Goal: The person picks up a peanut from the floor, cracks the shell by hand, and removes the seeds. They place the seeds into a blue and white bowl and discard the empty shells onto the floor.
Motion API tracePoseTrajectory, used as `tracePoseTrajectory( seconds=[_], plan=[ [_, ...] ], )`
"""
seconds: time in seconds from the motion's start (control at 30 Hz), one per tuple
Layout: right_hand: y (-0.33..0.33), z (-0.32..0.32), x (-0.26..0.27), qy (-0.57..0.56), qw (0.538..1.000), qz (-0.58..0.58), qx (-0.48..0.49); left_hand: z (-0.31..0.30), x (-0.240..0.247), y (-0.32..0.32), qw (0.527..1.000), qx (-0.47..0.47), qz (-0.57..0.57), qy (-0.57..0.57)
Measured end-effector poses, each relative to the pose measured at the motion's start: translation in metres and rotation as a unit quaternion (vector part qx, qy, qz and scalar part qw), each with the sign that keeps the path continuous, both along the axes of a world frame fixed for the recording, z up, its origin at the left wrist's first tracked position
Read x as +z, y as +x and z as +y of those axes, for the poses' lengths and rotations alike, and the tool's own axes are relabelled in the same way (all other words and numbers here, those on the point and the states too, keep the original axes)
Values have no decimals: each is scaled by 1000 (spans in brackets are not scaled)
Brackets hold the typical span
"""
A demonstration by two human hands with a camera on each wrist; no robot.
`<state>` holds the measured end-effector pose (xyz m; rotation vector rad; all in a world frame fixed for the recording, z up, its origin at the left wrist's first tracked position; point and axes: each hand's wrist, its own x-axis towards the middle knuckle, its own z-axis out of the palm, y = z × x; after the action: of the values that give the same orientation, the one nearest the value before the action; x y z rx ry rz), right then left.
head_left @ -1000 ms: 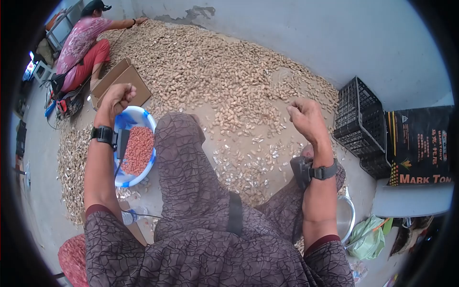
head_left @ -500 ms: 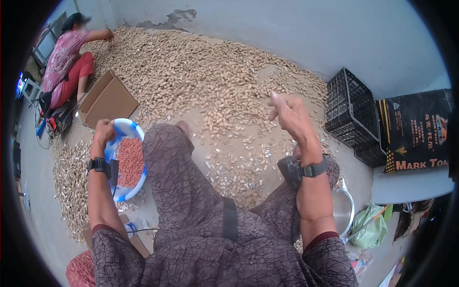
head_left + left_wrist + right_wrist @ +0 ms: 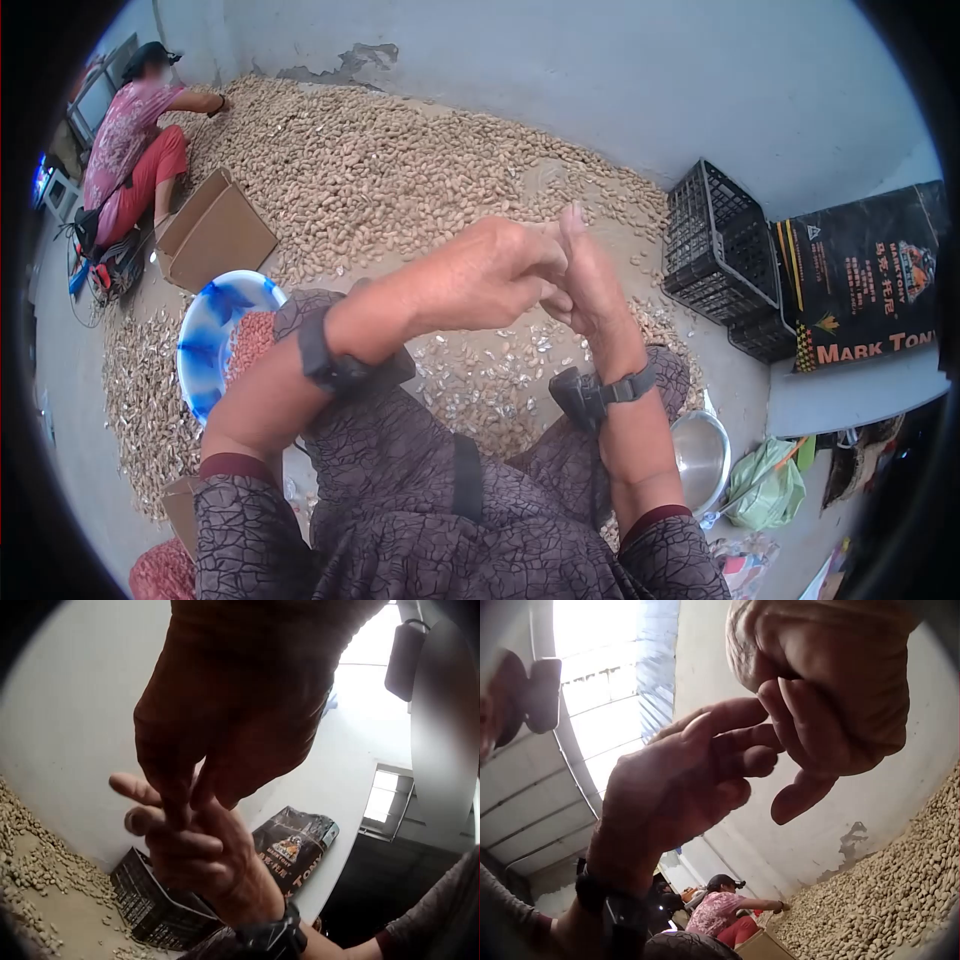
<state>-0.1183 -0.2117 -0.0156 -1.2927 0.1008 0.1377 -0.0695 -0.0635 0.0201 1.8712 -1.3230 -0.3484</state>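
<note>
Both hands meet in front of the body, above the floor. My left hand (image 3: 490, 272) reaches across, its fingertips right at the fingers of my right hand (image 3: 595, 280). In the left wrist view the left thumb and index finger come together over the right fingers (image 3: 187, 851). The right wrist view has the right hand's fingers (image 3: 806, 727) bent against the left fingertips. Whether anything small lies between them I cannot tell. Beyond the hands spreads a heap of unshelled peanuts (image 3: 400, 170). A blue-and-white basin (image 3: 205, 335) holds reddish peanut kernels (image 3: 252, 335), partly behind the left forearm.
Broken shells (image 3: 480, 375) litter the floor between the legs. A cardboard box (image 3: 220, 240) stands beyond the basin, near a crouching person (image 3: 130, 150). Right lie black crates (image 3: 720, 245), a black printed sack (image 3: 865, 275), a metal pot (image 3: 702, 460) and a green bag (image 3: 770, 490).
My left hand has left the basin's rim and swung right, across to the right hand. The right hand has shifted slightly left and down. The crouching person still reaches to the heap.
</note>
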Motion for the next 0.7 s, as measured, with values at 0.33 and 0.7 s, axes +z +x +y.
tracePoseTrajectory(
  seconds=[0.33, 0.7],
  plan=[
    [1, -7, -8, 48, 999, 14, 17, -15, -37, 9, 991, 19, 86, -104],
    [-3, -23, -2, -54, 995, -76, -35, -4, -32, 10, 959, 109, 214, -147]
  ],
)
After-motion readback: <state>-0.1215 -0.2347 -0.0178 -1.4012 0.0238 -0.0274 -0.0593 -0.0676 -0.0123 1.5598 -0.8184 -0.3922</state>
